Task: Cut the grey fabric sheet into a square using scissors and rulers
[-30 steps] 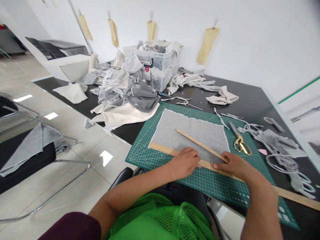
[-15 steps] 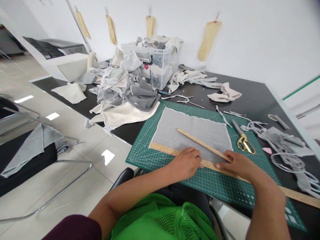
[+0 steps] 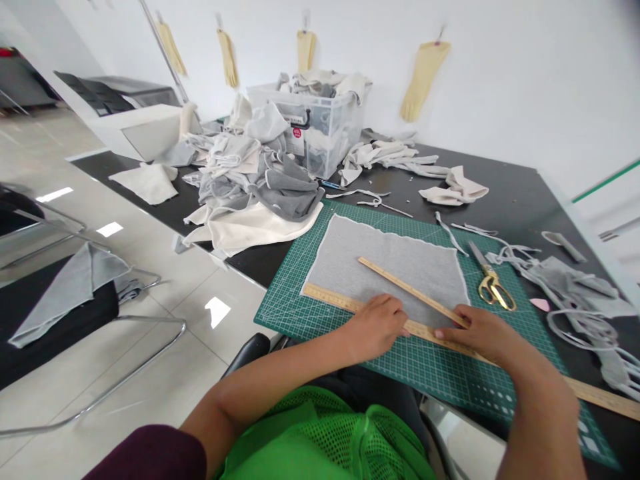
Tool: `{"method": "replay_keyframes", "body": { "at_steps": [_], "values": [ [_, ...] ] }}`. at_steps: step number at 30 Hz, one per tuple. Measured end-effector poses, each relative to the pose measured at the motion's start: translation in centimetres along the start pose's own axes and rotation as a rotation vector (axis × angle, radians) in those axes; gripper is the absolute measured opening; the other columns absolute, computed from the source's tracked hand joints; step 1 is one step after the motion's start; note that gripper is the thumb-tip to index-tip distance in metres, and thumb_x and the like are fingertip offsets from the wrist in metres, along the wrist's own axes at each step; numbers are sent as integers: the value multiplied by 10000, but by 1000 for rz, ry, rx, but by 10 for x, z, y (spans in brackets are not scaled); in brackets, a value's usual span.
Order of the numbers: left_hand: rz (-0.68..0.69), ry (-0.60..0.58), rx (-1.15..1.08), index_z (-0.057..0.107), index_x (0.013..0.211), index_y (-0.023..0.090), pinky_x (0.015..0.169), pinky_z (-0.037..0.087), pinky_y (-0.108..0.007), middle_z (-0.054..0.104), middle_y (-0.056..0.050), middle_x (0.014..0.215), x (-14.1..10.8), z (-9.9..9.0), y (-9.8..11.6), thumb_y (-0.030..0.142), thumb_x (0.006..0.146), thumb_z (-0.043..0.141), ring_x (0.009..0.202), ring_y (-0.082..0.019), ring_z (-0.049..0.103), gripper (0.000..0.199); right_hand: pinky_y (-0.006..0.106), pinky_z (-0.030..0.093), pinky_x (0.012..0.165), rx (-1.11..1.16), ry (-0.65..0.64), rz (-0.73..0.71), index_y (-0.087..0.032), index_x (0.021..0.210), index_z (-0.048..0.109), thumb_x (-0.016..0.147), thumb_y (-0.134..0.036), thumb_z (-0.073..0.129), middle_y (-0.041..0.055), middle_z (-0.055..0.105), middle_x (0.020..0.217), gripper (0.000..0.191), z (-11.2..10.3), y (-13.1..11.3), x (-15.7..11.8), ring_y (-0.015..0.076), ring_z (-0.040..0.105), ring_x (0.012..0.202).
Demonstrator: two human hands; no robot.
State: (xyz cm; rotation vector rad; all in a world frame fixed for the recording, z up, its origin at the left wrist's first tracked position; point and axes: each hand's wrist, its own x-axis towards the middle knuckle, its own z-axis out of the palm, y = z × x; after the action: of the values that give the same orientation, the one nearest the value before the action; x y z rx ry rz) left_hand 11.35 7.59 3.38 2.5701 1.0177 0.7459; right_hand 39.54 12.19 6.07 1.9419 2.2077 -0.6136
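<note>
A piece of grey fabric lies flat on a green cutting mat. Along its near edge runs a long wooden ruler, which extends past the mat on the right. My left hand is closed over the middle of this ruler, fingers curled and pressing down. A shorter wooden ruler slants across the fabric. Its near end is pinched in my right hand, whose thumb touches the long ruler. Gold-handled scissors rest on the mat to the right of the fabric.
Beyond the mat at left is a heap of grey and cream fabric pieces. A clear plastic bin full of fabric stands behind. Fabric strips and scraps lie at right, near a pink piece. Yellow gloves hang on the wall.
The camera view has shifted slightly, so the whole scene sits a little further right. Both hands, the rulers and the fabric keep their places relative to one another.
</note>
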Motion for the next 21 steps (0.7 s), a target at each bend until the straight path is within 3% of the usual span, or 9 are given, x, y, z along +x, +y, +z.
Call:
{"method": "replay_keyframes", "body": {
  "at_steps": [13,21],
  "values": [
    [0,-26,116,613,943,138,956,474,-394,601,-103,1041,1,-7,8,295,1034,526,1083,-260,548,201,305,351,578,40,-13,-39,-243,664,493,765,-691,668,-22,538,627,491,1,3,-1,204,559,634],
    [-42,-35,-69,581,907,168,978,486,-378,597,-72,1044,2,-8,7,216,1005,575,1075,-236,543,109,287,329,575,142,115,-65,-241,656,443,837,-592,642,-46,448,611,442,-12,-4,-17,166,487,620]
  ]
}}
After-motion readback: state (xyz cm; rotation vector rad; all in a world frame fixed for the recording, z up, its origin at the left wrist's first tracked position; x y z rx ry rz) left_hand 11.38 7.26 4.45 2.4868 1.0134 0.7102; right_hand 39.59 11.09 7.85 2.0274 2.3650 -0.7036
